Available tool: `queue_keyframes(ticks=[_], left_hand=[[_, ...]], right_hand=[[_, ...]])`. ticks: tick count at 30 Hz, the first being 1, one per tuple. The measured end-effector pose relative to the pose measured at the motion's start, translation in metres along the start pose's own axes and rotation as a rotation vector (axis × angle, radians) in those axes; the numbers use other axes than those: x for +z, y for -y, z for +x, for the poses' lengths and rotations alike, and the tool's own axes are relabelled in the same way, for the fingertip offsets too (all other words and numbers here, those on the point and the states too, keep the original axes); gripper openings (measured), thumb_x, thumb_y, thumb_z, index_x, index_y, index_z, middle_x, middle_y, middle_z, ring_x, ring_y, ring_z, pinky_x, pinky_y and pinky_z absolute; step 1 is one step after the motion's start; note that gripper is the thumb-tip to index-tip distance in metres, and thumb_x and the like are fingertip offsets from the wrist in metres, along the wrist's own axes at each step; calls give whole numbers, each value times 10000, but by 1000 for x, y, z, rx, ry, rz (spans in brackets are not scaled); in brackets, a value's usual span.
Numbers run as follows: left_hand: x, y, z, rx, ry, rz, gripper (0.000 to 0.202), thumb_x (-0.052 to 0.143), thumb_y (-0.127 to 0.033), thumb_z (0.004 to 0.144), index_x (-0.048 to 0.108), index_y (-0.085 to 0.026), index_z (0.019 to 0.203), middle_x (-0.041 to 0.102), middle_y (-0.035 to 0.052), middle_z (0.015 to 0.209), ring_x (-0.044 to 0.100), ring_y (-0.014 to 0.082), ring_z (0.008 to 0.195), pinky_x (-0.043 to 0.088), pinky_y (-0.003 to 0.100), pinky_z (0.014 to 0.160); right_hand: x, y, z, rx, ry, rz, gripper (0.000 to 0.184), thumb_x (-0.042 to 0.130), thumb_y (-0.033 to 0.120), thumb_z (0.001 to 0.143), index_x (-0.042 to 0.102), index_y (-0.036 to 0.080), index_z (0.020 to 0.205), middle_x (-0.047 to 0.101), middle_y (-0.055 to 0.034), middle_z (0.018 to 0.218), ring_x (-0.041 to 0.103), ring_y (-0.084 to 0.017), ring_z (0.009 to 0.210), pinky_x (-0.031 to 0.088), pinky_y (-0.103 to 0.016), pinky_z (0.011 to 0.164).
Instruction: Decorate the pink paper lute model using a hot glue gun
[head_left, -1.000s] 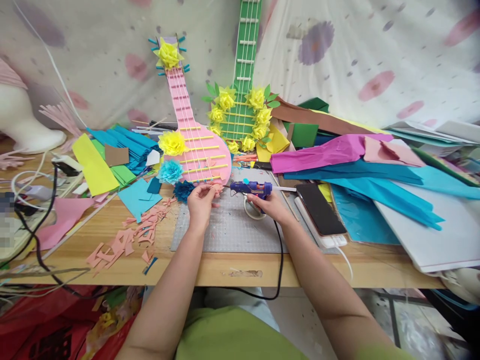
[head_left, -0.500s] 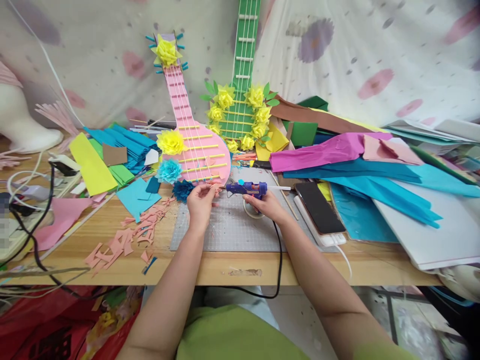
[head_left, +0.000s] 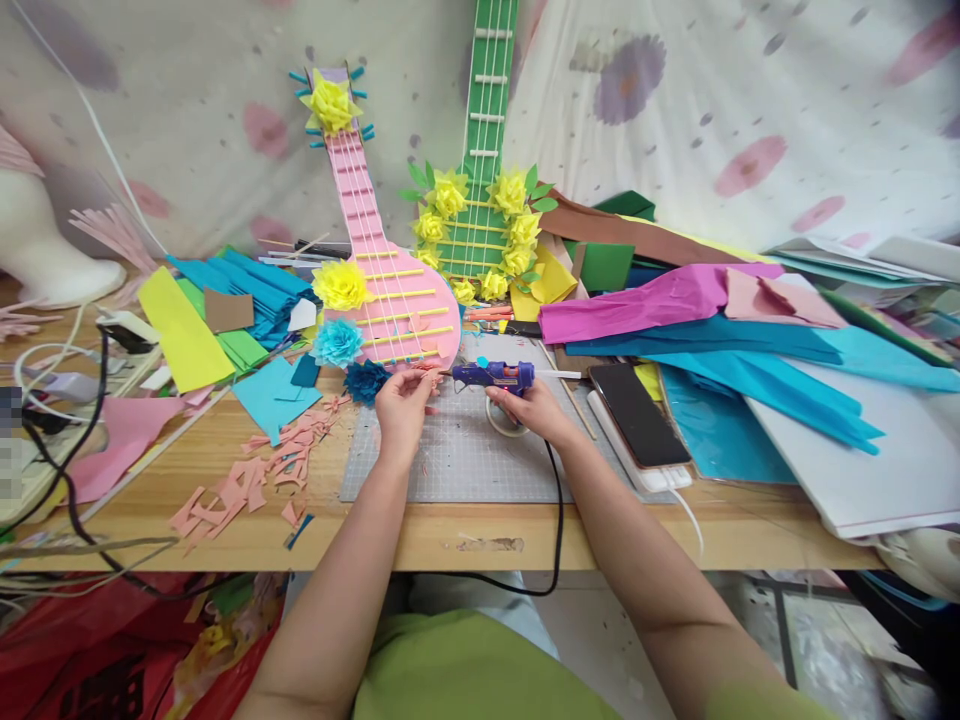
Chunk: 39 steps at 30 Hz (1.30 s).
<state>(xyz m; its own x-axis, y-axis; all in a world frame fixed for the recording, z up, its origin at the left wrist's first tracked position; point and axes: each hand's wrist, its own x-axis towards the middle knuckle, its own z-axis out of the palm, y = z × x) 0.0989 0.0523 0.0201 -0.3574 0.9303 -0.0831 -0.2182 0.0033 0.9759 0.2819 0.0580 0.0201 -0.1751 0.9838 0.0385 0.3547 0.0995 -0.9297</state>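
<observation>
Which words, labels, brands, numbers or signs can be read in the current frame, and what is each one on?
No text can be read for certain.
Red bag: dark printed marks, too unclear to read.
Glue gun: any label is too small to read.
Cutting mat: grid lines show; any numbers are too small to read.
Phone: dark screen, no text visible.
</observation>
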Motion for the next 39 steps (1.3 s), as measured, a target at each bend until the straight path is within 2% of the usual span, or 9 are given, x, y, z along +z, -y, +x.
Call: queue_keyframes(ticks=[3,8,14,22,29,32,35,39], left_hand=[[0,0,0,-3,3,1,275,717,-339,570,604,-143,726,689,57,748,607,123,580,426,180,392],[0,1,0,-1,8,23,282,722,-348,567,608,-147,728,668,42,719,607,125,591,430,181,398],[1,-1,-2,-12,-5,22,271,728,-334,556,612,-148,716,656,28,695,593,117,575,428,181,398],[-1,-2,-1,-19,-5,-10,290,724,-349,566,609,-141,733,684,60,752,602,123,590,429,186,397],[0,-4,-1,-39,-19,-23,299,741,-348,553,613,-145,732,661,34,693,595,113,578,424,170,404],[-5,-13,2,-26,-39,-23,300,740,-339,551,610,-144,739,644,17,676,573,94,550,414,157,392],[-13,-27,11,2,-72,-6,290,723,-315,549,601,-146,751,604,-15,630,551,82,520,411,157,388],[-24,-49,27,85,-54,53,253,696,-299,559,583,-157,736,582,-30,641,574,93,537,436,175,412]], right_hand=[[0,0,0,10,2,11,416,605,623,668,591,208,706,518,10,518,525,-154,541,448,-289,519],[1,1,1,-5,-15,13,411,603,626,665,574,216,665,506,9,502,554,-174,593,460,-290,531],[-3,3,-1,-7,-35,10,410,598,629,667,550,223,649,480,16,483,519,-158,539,436,-284,507],[-1,2,-1,-45,13,-11,359,599,574,689,622,223,759,565,-9,575,597,-202,690,478,-306,569],[-3,-1,-2,-78,39,-44,314,619,515,716,641,205,756,595,-15,607,600,-189,678,486,-297,576],[-13,-6,1,-62,-48,-63,379,624,550,699,652,184,795,610,-27,615,602,-191,664,485,-302,582],[-28,-15,7,-34,-249,-117,458,620,587,682,663,148,807,641,-54,645,619,-219,695,490,-319,613],[-39,-31,22,-34,-421,-234,502,612,575,679,676,119,877,698,-105,827,640,-277,843,495,-362,724]])
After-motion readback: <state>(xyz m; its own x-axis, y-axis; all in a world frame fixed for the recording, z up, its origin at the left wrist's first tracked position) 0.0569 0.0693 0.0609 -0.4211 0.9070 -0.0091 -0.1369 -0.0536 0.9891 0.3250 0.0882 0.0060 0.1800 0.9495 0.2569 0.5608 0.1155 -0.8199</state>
